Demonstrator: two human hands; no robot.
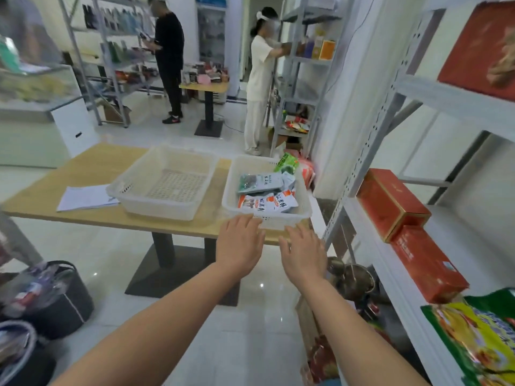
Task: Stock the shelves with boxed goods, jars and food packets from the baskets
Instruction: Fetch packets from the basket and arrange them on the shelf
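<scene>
The food packets (264, 200) are piled loose in the right-hand basket (230, 188), which sits at the near right corner of the worktop (92, 168). A green packet (285, 162) pokes up over its far rim at about 1 o'clock. Both hands are stretched out toward the near rim, flat and spread, with nothing in them. The left hand (239, 240) has its fingertips right at the rim, and the right hand (303, 252) is just short of it. I can't tell if either one is touching.

At 9 o'clock from that basket there's a second basket (156, 210) with nothing in it, then a sheet of paper (83, 197) further left. The shelf (370, 246) with the red boxes (390, 201) is off at 3 o'clock.

What I'd worry about is that the basket looks really close to the worktop edge. Tug the rim instead of lifting and it could slide off or tip, and those slick packets would spill on the floor. The green one looks likely to go first.
</scene>
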